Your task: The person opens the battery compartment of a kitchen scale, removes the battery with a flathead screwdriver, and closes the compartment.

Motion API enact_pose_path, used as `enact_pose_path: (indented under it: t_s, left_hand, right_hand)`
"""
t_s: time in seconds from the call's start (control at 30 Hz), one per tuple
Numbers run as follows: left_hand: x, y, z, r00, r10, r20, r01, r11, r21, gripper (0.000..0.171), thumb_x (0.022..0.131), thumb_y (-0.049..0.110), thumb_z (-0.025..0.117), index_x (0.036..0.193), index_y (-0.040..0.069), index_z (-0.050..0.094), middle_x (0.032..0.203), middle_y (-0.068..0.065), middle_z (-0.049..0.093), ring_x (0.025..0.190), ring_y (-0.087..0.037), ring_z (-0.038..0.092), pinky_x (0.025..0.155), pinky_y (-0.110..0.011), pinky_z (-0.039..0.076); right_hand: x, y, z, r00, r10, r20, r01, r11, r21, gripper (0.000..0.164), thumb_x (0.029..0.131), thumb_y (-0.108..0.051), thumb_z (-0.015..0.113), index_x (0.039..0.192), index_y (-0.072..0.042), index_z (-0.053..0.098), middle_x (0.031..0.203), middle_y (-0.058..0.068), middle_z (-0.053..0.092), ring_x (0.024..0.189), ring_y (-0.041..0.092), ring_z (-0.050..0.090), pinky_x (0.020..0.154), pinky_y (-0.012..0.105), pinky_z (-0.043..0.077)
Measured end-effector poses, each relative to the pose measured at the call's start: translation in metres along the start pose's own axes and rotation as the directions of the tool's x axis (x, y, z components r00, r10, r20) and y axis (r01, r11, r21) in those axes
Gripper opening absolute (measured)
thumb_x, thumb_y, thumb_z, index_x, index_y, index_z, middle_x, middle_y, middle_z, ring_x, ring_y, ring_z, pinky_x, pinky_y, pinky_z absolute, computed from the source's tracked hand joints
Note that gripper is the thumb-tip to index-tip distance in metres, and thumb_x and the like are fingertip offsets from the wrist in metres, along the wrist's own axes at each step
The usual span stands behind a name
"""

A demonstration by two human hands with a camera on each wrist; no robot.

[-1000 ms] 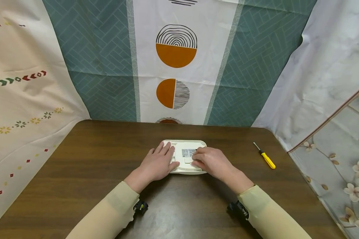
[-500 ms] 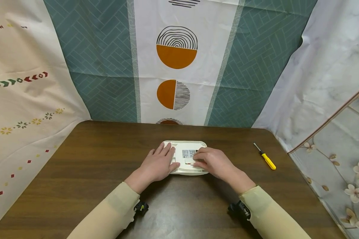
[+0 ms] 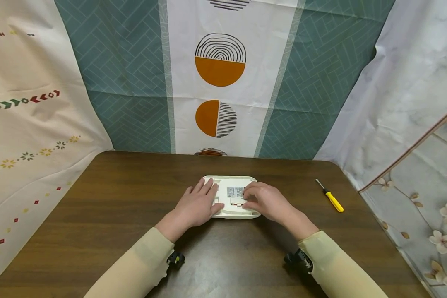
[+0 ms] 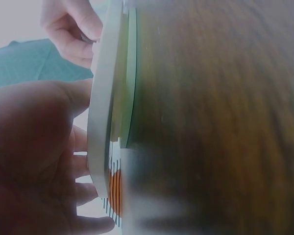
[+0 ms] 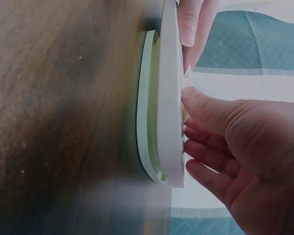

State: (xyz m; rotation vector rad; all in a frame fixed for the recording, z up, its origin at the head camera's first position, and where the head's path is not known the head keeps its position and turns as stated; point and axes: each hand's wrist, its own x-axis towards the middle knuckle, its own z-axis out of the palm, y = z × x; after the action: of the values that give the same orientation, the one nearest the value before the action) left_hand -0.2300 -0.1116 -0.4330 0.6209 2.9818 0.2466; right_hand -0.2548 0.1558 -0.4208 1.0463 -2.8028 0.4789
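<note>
A white plastic device [image 3: 227,182] with rounded corners lies on the table, its label [image 3: 234,192] facing up. My left hand [image 3: 197,205] rests on its left end with fingers spread and straight, the thumb along the near side. With bent thumb and fingers, my right hand [image 3: 266,200] pinches a small white battery cover [image 5: 188,73] that is tilted up from the device. Below the cover, a narrow slot with a bit of red [image 3: 236,204] shows. Most of the cover is hidden by the right fingers. From the side, a pale green lower part [image 5: 146,107] touches the table.
A yellow-handled screwdriver [image 3: 333,200] lies to the right on the brown wooden table [image 3: 141,182]. Patterned cloths [image 3: 134,82] hang behind the table and along both sides.
The battery cover has tilted up from the device, and the slot under it has come into sight. My right hand has shifted slightly to the right; the left hand holds its place.
</note>
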Motion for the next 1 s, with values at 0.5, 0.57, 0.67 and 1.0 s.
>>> enact_pose_path:
  t_s: [0.5,0.57,0.67,1.0]
  left_hand:
    - [0.0003,-0.0018,0.0016,1.000,0.003,-0.006,-0.003,1.000,0.006,0.079,0.114,0.059,0.051,0.172,0.007,0.038,0.181,-0.015,0.027,0.168,-0.040,0.018,0.127,-0.065,0.029]
    - [0.0007,-0.0020,0.0019,1.000,0.003,-0.005,-0.003,1.000,0.006,0.079,0.115,0.059,0.050,0.172,0.007,0.038,0.181,-0.015,0.027,0.168,-0.040,0.018,0.127,-0.065,0.029]
    - [0.0008,-0.0023,0.0023,1.000,0.003,-0.005,-0.003,1.000,0.006,0.079,0.115,0.059,0.050,0.172,0.007,0.038,0.181,-0.014,0.027,0.168,-0.040,0.018,0.127,-0.065,0.029]
    - [0.0008,-0.0023,0.0028,1.000,0.003,0.000,-0.003,1.000,0.005,0.078,0.115,0.059,0.049,0.173,0.007,0.036,0.181,-0.014,0.026,0.168,-0.039,0.017,0.127,-0.066,0.028]
  right_hand:
    - [0.0053,-0.0049,-0.0032,0.993,0.101,0.056,-0.104,0.994,0.045,0.020,0.089,-0.019,0.096,0.091,-0.017,0.076,0.114,-0.002,0.072,0.110,0.024,0.068,0.094,0.044,0.058]
    - [0.0053,-0.0046,-0.0028,0.993,0.104,0.051,-0.107,0.993,0.052,0.021,0.089,-0.018,0.096,0.090,-0.017,0.075,0.113,-0.002,0.072,0.109,0.023,0.067,0.094,0.044,0.058]
    - [0.0049,-0.0045,-0.0025,0.993,0.108,0.041,-0.111,0.992,0.066,0.022,0.089,-0.018,0.096,0.091,-0.016,0.074,0.113,-0.002,0.072,0.108,0.023,0.067,0.095,0.044,0.057]
    - [-0.0005,-0.0029,-0.0040,0.989,0.148,-0.013,-0.146,0.985,0.097,0.022,0.090,-0.017,0.095,0.101,-0.013,0.076,0.109,0.000,0.075,0.102,0.024,0.070,0.093,0.046,0.057]
